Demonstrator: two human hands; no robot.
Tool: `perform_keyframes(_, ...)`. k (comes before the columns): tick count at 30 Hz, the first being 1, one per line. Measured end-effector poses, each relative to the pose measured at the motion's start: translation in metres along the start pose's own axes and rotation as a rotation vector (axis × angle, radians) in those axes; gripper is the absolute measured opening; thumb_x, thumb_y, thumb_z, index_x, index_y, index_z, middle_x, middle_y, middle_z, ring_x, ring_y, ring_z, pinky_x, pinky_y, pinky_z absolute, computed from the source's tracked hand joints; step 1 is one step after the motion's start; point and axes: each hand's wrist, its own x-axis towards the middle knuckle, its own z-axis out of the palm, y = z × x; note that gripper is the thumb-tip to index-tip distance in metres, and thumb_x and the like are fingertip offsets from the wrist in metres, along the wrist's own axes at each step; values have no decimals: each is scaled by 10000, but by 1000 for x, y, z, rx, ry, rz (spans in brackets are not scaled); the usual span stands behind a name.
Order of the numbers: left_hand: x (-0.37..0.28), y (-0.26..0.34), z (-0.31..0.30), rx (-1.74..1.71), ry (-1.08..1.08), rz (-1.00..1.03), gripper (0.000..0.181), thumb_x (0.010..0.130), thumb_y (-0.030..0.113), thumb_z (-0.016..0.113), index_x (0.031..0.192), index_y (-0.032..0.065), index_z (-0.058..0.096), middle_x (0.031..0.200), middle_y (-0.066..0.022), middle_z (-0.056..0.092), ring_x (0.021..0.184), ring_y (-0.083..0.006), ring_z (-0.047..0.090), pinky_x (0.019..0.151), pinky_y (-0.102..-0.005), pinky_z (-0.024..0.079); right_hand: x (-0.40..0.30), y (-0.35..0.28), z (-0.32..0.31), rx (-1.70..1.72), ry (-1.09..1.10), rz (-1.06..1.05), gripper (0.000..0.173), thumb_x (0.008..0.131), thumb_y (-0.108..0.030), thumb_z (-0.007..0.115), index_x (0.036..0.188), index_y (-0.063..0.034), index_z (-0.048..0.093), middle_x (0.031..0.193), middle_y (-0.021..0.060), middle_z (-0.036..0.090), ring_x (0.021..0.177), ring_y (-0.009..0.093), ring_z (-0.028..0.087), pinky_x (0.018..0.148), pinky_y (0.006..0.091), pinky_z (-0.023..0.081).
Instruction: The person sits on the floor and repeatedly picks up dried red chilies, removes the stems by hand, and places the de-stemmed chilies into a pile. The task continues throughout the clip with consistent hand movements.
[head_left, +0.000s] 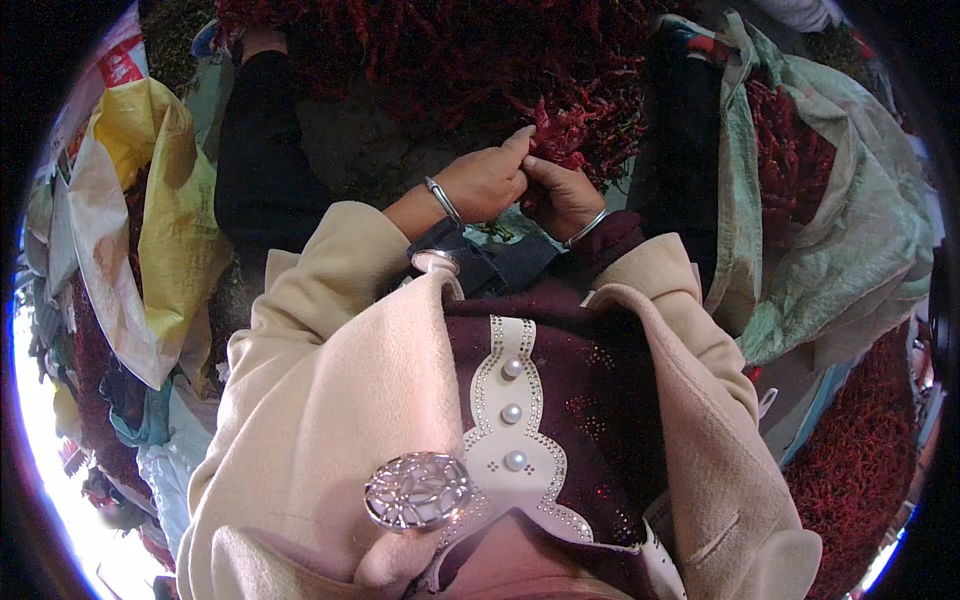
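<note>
My left hand (487, 180), with a metal bangle at its wrist, meets my right hand (566, 196) fingertip to fingertip between my knees. Dried red chillies (559, 131) stick out beyond the fingers of both hands, which are closed on them. How many are held cannot be told, as the fingers and the chillies behind overlap. Just past my right hand, more dried chillies with stems (611, 124) lie heaped. Below the hands, some green stems (499, 229) rest on a pale surface.
A large heap of dried red chillies (450, 45) spreads ahead of me. To the right stands a pale woven sack (862, 217) holding chillies. A yellow and white woven sack (180, 225) stands open on the left. More red chillies (855, 465) lie at the lower right.
</note>
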Motion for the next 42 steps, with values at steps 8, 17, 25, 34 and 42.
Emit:
perform_keyframes(8, -2, 9, -8, -56, 27, -137, 265, 710, 114, 441, 953, 10, 439, 845, -143, 508, 777, -233, 506, 672, -279, 391, 8, 4, -15, 238, 16, 83, 97, 703, -146, 508, 762, -70, 519, 640, 4, 502, 530, 103, 443, 453, 208, 340)
perform_keyframes(17, -7, 23, -16, 339, -51, -31, 101, 671, 116, 418, 727, 53, 475, 662, -154, 503, 615, -301, 500, 533, -349, 391, 4, 2, -14, 32, 25, 36, 85, 711, -140, 467, 703, -59, 492, 579, -9, 456, 478, 99, 402, 417, 209, 308)
perform_keyframes(25, -14, 16, -18, 233, -257, -47, 144, 621, 102, 430, 734, 51, 504, 666, -151, 512, 635, -296, 504, 544, -349, 390, -6, -8, -6, 186, -53, 245, 90, 693, -137, 466, 630, -84, 432, 518, -13, 366, 434, 96, 327, 406, 205, 274)
perform_keyframes(34, 6, -48, -53, 752, -308, -177, 288, 666, 145, 470, 945, 74, 470, 868, -143, 492, 809, -299, 471, 686, -376, 388, -45, -161, -76, 567, -107, -470, 215, 696, -255, 470, 658, -44, 457, 578, 34, 437, 534, 139, 423, 485, 250, 385)
perform_keyframes(42, 54, -77, -47, 791, -171, -369, 339, 713, 203, 421, 1019, 59, 397, 1047, -161, 397, 938, -302, 411, 768, -364, 363, -95, -210, -89, 862, 253, -808, 488, 687, -413, 355, 903, 17, 429, 759, 117, 451, 658, 202, 423, 564, 316, 369)
